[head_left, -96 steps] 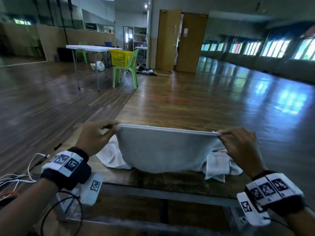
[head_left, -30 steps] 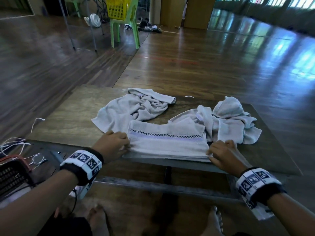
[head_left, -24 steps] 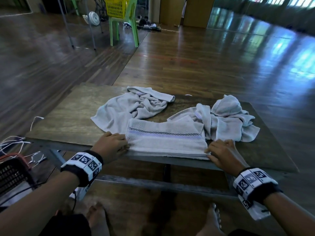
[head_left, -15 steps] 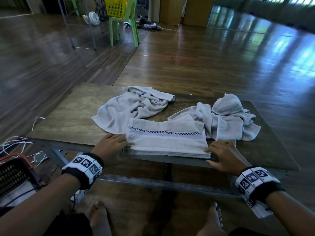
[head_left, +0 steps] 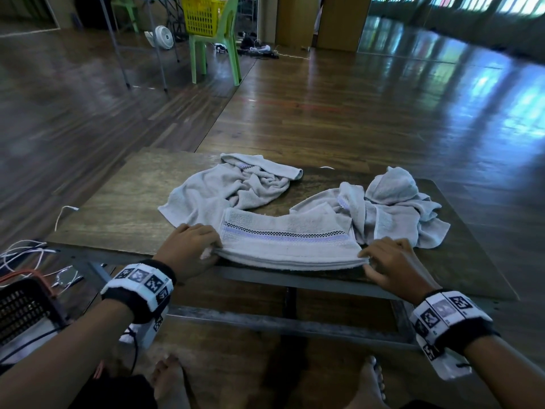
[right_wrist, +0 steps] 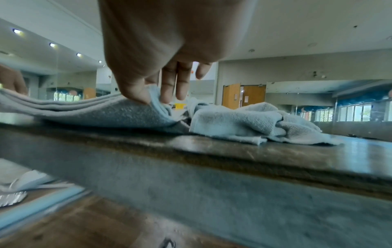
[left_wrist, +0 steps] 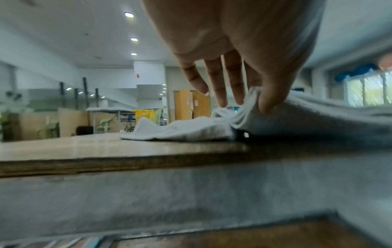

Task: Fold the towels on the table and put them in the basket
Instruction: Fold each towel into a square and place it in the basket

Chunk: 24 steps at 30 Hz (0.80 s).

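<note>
A grey towel (head_left: 289, 243) with a purple and checkered stripe lies folded at the front edge of the low wooden table (head_left: 118, 208). My left hand (head_left: 212, 249) pinches its left end, thumb under and fingers on top; the left wrist view shows the stacked layers (left_wrist: 307, 120) raised slightly off the table. My right hand (head_left: 365, 256) pinches the right end the same way, with the towel's layers (right_wrist: 95, 114) lifted a little. Behind it lie two crumpled grey towels, one at the back left (head_left: 233, 187) and one at the right (head_left: 395, 208).
A black basket (head_left: 23, 308) stands on the floor at my lower left, beside loose white cables (head_left: 26, 255). Far off, a yellow basket (head_left: 203, 13) sits on a green chair (head_left: 230, 48). My bare feet (head_left: 171, 379) are under the table's front edge.
The towel, held up stretched between both hands earlier, now lies folded on the table. In the last half second both hands took hold of its ends and raised them slightly.
</note>
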Available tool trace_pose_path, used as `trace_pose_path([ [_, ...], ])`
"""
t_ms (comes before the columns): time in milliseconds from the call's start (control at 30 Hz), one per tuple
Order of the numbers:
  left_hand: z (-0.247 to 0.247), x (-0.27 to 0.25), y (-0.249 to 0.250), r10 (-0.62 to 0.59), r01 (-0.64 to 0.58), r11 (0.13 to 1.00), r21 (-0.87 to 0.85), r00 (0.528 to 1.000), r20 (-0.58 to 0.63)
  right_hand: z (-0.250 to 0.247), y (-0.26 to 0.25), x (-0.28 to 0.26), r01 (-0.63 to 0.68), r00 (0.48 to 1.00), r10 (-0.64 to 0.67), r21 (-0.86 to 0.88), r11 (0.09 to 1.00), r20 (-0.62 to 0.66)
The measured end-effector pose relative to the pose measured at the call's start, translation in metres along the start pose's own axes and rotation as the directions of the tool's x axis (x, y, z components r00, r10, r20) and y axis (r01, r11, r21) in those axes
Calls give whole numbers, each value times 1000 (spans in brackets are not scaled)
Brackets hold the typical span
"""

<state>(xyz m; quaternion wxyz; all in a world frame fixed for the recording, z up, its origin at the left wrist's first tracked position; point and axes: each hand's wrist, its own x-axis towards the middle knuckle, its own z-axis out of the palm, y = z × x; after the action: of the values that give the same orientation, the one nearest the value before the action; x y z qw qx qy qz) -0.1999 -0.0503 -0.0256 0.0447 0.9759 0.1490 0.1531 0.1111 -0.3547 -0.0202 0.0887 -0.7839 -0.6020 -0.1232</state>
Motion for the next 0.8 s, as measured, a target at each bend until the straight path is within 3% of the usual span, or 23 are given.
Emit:
trace_pose_path([
  [100, -31, 8, 3, -93, 64, 951, -302, 992, -82, -21, 2, 10, -38, 989, 58, 145, 989, -139],
  [167, -53, 12, 6, -140, 70, 909, -410, 980, -143, -38, 2, 17, -36, 964, 103, 265, 963, -244],
  [300, -82, 18, 7, -216, 127, 804, -581, 972, -88, -64, -1, 27, -68, 904, 251, 463, 884, -346],
  [367, -82, 21, 2, -227, 172, 770, -615, 974, -11, -68, -5, 35, -90, 923, 280, 560, 824, -264],
  [467, -65, 27, -4, -252, 292, 802, -521, 956, 149, -51, -2, 48, -254, 943, 332, 582, 773, -28],
  [600, -30, 37, -12, -299, 370, 855, -364, 924, 237, -9, 7, 62, -429, 901, 383, 275, 861, 206],
  [667, -16, 43, -18, -322, 380, 866, -326, 921, 217, -1, 2, 70, -436, 892, 403, 161, 885, 204],
  [800, -3, 53, -28, -403, 436, 864, -252, 899, 174, 2, -4, 80, -432, 897, 416, 102, 896, 152],
])
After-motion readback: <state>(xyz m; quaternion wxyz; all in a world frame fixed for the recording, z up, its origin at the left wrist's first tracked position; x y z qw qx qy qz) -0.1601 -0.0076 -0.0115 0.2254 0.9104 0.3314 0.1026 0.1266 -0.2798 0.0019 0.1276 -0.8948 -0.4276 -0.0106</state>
